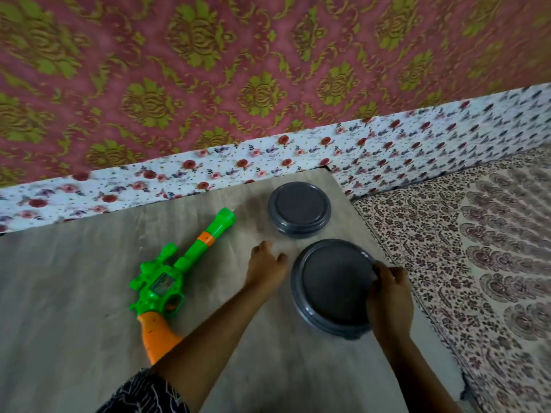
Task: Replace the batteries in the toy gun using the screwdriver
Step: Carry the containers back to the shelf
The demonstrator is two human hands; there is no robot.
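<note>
A green toy gun [167,278] with an orange grip lies on the grey board [74,293], barrel pointing up and right. Two round grey lidded containers stand to its right: a far one [299,209] and a near one [334,286]. My right hand [389,296] grips the right rim of the near container's lid. My left hand [265,268] rests on the board just left of that container, fingers apart, holding nothing. No screwdriver or batteries are in sight.
The board lies on a floral-printed mattress edge [387,150]. A patterned cloth [477,248] covers the surface to the right. A pink and green wallpapered wall [238,70] rises behind.
</note>
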